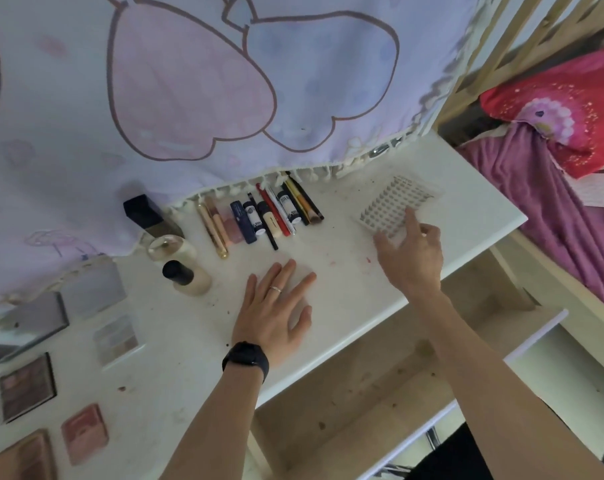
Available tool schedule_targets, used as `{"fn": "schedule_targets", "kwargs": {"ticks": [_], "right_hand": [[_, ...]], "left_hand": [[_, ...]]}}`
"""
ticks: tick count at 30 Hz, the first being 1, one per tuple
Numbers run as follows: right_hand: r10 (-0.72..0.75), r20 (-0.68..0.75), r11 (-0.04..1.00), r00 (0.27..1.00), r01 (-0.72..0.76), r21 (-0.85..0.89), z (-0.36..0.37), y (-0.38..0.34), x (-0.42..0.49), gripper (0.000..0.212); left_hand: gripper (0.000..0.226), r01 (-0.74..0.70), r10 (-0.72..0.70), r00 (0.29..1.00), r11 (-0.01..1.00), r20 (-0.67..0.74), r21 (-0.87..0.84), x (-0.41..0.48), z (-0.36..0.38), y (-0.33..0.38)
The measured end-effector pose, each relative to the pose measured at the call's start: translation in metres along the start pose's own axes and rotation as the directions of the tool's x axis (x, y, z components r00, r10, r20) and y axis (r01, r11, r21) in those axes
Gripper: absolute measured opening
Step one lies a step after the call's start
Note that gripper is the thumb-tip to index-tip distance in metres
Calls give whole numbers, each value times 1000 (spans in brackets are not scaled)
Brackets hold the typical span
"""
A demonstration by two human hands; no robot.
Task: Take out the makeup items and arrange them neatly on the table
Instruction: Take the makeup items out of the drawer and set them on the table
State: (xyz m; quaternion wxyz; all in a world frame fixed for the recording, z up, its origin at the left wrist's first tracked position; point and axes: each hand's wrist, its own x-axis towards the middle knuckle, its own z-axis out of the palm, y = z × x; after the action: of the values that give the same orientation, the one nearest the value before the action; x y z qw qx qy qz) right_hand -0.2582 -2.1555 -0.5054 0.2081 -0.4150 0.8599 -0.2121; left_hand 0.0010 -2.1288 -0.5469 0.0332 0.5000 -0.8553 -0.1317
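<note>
Nearest the lens: left hand (276, 306), black wristband (246, 358) on its wrist, lay flat and released on the table (345, 317), fingers spread, just in front of the row of sticks and tubes (259, 216). That row, the task's main lot, lay side by side and touching at the hem of the printed cloth (224, 81). Left of the row: a black box (144, 213), then a clear bottle (170, 247) and a black-capped bottle (189, 277), close together. Further left of the row and nearer the camera: flat palettes and compacts (26, 386), set out apart from one another. Right of the row, well apart: a white lattice basket (394, 202), lying low on the table; no item showed in it. Right hand (411, 258) was over its near corner, fingers loose, index laid on the rim, nothing gripped. Judgement: unpacking looked finished and arranging nearly so; the step in hand was dealing with the emptied basket. Next move would call for the right hand to close on the rim and lift or slide the basket aside without sweeping the row.
</note>
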Motion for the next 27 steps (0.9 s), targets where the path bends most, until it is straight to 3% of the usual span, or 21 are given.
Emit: {"fn": "schedule_targets", "kwargs": {"ticks": [4,13,19,21,23,25,27], "right_hand": [[-46,38,982,998,52,-184,7,4,4,76],[-15,-8,984,1000,13,-179,11,-4,28,70],[-12,37,977,999,20,-214,7,-5,39,75],[-11,83,987,997,24,-161,0,-3,34,80],[3,92,1000,996,-4,14,-10,2,17,81],[39,26,969,999,-44,243,-20,17,-14,74],[85,-100,930,991,-43,365,-27,43,-59,65]], "left_hand": [[58,4,-4,1000,1000,-1,-6,0,2,0],[59,3,-3,1000,1000,-6,-8,0,1,0],[59,2,-2,1000,1000,-9,2,0,0,0],[58,-1,1,1000,1000,-12,-1,0,0,0],[58,-2,2,1000,1000,-2,16,0,0,0],[58,12,-12,1000,999,16,32,0,0,0],[58,29,-30,999,999,36,45,1,0,1]]}}
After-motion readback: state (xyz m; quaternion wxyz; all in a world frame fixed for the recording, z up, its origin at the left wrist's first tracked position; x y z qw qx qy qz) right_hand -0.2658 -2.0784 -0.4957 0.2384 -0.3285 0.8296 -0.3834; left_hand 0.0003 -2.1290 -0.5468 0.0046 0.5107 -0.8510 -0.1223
